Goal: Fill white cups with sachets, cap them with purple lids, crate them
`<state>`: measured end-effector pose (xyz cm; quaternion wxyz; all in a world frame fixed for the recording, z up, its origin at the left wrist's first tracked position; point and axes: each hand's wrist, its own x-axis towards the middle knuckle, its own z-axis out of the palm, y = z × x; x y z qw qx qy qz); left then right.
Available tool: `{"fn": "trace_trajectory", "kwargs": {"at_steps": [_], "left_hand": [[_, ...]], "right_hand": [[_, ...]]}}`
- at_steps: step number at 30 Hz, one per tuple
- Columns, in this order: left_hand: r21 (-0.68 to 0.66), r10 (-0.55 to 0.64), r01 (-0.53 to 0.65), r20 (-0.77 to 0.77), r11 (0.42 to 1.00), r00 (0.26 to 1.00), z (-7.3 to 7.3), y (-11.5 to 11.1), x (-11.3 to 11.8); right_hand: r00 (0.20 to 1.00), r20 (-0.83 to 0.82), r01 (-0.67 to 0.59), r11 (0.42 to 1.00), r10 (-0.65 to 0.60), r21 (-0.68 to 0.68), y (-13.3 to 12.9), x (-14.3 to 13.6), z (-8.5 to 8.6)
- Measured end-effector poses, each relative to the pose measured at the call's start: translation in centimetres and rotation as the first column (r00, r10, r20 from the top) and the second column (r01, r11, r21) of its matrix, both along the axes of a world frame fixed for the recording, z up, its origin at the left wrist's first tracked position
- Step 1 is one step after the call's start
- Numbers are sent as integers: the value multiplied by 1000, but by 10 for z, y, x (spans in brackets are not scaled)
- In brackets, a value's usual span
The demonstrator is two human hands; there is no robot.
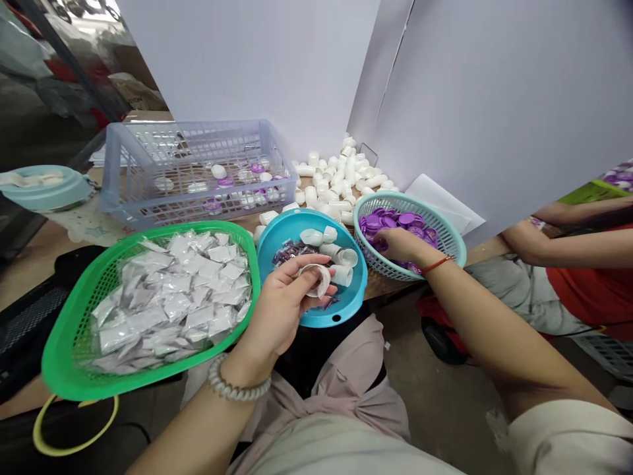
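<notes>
My left hand (291, 290) holds a white plastic cup (320, 281) by its rim, its open end facing up toward me. Below it is a blue basin (359, 297) with several white cups (341, 275) and small dark packets (291, 253) inside. Over to the right, my right hand (398, 245) reaches into a pale green basket (448, 247) of purple round lids (406, 219). Its fingertips are down among the lids, so whether one is gripped is hidden. A green basket (64, 356) full of small clear packets with white contents (178, 307) stands at the left.
A clear plastic crate (198, 214) holding white and purple pieces stands behind. White cups (341, 175) are heaped against the grey partition (257, 59). A lidded tumbler (54, 191) is far left. Another person's arm (583, 237) shows at the right.
</notes>
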<state>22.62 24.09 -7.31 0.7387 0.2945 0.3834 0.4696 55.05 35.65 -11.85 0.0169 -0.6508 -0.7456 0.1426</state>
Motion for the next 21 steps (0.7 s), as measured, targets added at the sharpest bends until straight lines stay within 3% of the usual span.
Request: {"fn": "trace_trajectory", "kwargs": {"at_steps": [4,6,7,8,9,11,12,16,21], "left_hand": [[-68,4,-1,42,998,999,-1,2,1],[-112,18,-11,67,994,998,-1,3,3],[-130,26,-16,76,991,997,-1,4,4],[-142,30,-18,82,990,996,-1,4,5],[-144,28,-15,87,989,996,-2,3,6],[-114,2,8,89,993,996,-3,2,10],[-84,-17,25,91,996,996,-4,0,11],[30,-26,24,92,999,995,-3,-6,13],[-3,-151,153,161,988,975,3,-12,-8]], "right_hand": [[999,-25,36,996,-35,82,-15,0,10],[994,-97,76,961,-52,265,-36,-12,24],[986,-167,80,918,-15,388,-51,-24,31],[957,-275,84,829,87,552,-68,-39,38],[892,-361,60,719,273,692,-86,-58,43],[759,-349,-57,590,550,806,-118,-98,49],[709,-365,-75,579,603,812,-130,-116,49],[605,-541,-12,687,584,727,-144,-157,36],[532,-708,91,801,464,592,-134,-155,18]]}}
